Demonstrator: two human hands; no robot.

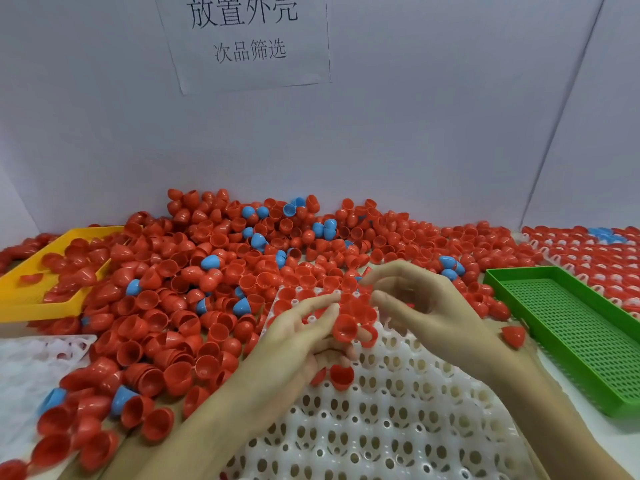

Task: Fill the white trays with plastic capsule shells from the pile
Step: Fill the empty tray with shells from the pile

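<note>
White tray [391, 420] sits nearest, under both wrists, most of its sockets bare. Left hand [298, 344] palm-up over the tray, lower fingers curled around a few red shells [341, 375] in the palm; index and middle reach forward against a red shell [345, 328] at the fingertips. Right hand [420, 306] hovers just right of the left, fingers loosely bent and apart, tips just beside that same cluster; cannot tell if it's actually pinching one. One loose red shell [514, 336] lies by the right wrist. Green perforated tray [568, 327] right of the right hand. Second white tray [31, 362] left of the left forearm. Pile of red and blue shells [221, 271] spreads beyond and left of both hands across the bench. Yellow tray [45, 271] far left, partly buried in shells. Filled trays [595, 251] far right. Paper sign [242, 39] on the back wall.
</note>
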